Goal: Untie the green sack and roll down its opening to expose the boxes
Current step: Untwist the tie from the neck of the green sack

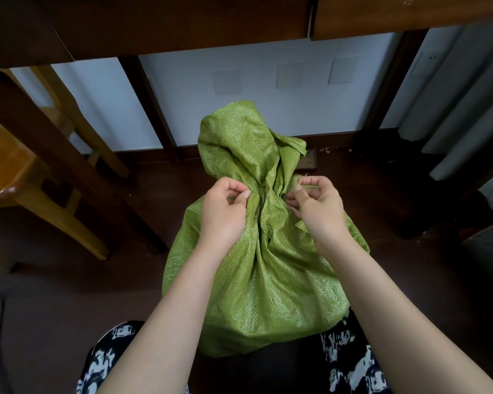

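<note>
Green woven sack (256, 265) sits mid-frame on the dark floor (69, 280) between our patterned trouser knees (106, 362), neck cinched, loose top flopping toward the upper centre. Our left hand (225, 211) pinches fabric at the neck's left side; our right hand (319, 209) has its grip clenched on the tie at the right. Wooden chair (20, 172) stands at left.

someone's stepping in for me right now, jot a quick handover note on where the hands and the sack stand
Left hand: pinching the gathered neck from its left side.
Right hand: fingers pinched at the neck's right side, seemingly on the tie.
Green sack: upright on the dark floor between the knees, neck cinched, loose top standing above.
Done: nothing visible yet; no boxes show.
Left: loosen the tie, then roll the opening down.
</note>
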### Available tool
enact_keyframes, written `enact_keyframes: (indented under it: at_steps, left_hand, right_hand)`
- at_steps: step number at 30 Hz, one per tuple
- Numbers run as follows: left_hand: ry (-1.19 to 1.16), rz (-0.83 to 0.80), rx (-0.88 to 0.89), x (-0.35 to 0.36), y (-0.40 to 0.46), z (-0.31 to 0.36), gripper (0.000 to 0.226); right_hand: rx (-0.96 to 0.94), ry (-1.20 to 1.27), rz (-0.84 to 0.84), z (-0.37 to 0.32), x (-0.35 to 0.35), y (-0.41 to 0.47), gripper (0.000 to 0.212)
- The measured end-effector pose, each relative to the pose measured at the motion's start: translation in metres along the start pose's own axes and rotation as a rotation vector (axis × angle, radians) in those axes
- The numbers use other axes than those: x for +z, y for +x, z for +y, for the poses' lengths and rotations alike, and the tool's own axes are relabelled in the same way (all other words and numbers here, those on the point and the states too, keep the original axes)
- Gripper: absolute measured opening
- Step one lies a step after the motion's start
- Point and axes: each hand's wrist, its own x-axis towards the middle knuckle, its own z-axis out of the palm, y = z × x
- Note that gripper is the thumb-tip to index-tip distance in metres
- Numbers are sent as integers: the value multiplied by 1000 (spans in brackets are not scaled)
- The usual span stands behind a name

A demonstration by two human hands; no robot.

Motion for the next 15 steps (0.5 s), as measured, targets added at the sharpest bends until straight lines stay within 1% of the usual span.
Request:
enact_keyframes:
  at_steps: [2, 5, 7, 10, 11, 12, 13, 15]
  left_hand:
    - [4, 1, 0, 1, 0, -1, 5]
    - [11, 5, -2, 1, 1, -1, 4]
    - [20, 8, -5, 2, 1, -2, 4]
    - [20, 15, 4, 3, 2, -2, 5]
    - [17, 18, 4, 3, 2, -3, 6]
    - [7, 25, -3, 2, 2, -3, 7]
    - [-15, 36, -18, 2, 2, -4, 8]
    - [-53, 65, -47, 0, 3, -5, 8]
  right_hand:
    - [-15, -70, -2, 1, -2, 1, 17]
    - [-127, -159, 63, 0, -4, 0, 36]
    - [-194, -211, 69, -1, -2, -6, 45]
    - [-368, -480, 44, 2, 3, -15, 55]
    - [-372, -512, 10, 3, 5, -16, 53]
    - [-333, -499, -13, 4, 6, -15, 47]
    - [-271, -446, -21, 4, 6, -13, 36]
    - [-105, -246, -11, 5, 5, -8, 11]
